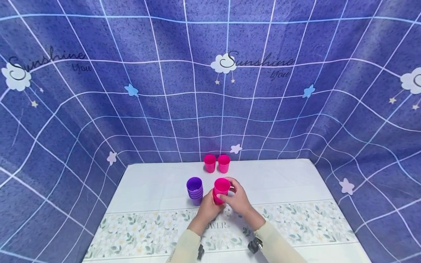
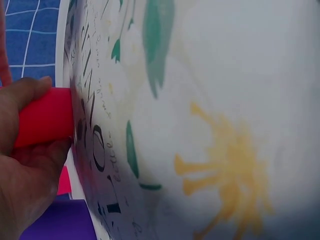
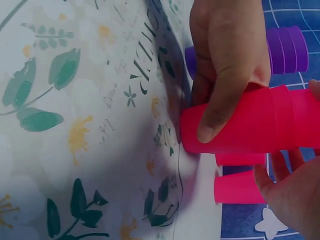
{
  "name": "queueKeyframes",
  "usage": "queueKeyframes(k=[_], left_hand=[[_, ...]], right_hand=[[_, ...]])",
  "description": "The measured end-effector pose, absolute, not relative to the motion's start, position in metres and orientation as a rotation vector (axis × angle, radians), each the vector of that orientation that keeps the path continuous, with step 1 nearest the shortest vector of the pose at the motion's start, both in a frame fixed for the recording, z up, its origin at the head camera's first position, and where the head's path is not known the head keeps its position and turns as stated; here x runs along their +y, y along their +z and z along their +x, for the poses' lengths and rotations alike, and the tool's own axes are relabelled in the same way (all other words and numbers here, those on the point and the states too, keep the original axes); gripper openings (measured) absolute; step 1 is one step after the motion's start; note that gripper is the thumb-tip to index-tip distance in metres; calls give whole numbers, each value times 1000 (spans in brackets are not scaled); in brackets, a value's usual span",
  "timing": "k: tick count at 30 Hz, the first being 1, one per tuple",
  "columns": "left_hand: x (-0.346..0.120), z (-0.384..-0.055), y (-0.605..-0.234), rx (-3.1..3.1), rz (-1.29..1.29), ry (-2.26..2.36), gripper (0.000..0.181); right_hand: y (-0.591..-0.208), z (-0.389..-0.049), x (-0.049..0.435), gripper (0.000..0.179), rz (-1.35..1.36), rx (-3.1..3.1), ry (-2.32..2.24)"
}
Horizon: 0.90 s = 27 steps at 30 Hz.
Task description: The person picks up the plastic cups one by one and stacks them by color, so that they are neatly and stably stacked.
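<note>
My left hand (image 1: pixel 209 205) grips the lowest pink cup (image 3: pixel 245 122) of a small upright stack, its thumb and fingers wrapped round the base close to the tabletop. In the right wrist view the stack's rims show as steps, one cup nested in another. With thumb and fingers my right hand (image 1: pixel 239 200) holds the top pink cup (image 1: pixel 222 185) near its rim, its lower part down inside the cup below. Just left of my hands stands a stack of several nested purple cups (image 1: pixel 194 189), mouths up.
Behind the hands, two single pink cups stand side by side near the table's back edge, a left one (image 1: pixel 209 164) and a right one (image 1: pixel 224 165). A white cloth with a floral band (image 1: pixel 283 226) covers the table (image 1: pixel 151 186). Blue gridded curtain (image 1: pixel 171 102) encloses the back and sides.
</note>
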<state>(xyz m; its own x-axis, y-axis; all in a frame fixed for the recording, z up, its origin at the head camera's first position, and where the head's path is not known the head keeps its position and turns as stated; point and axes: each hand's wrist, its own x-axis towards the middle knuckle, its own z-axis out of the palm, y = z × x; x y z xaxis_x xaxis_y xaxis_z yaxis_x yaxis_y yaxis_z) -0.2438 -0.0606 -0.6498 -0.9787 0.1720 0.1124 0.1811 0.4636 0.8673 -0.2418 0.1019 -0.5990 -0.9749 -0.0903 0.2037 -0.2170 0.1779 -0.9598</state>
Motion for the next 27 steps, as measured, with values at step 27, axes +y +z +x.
queueKeyframes(k=[27], left_hand=[[-61, -243, -648, -2679, -351, -1508, 65]], right_hand=[[-624, -238, 96, 58, 223, -2364, 1957]])
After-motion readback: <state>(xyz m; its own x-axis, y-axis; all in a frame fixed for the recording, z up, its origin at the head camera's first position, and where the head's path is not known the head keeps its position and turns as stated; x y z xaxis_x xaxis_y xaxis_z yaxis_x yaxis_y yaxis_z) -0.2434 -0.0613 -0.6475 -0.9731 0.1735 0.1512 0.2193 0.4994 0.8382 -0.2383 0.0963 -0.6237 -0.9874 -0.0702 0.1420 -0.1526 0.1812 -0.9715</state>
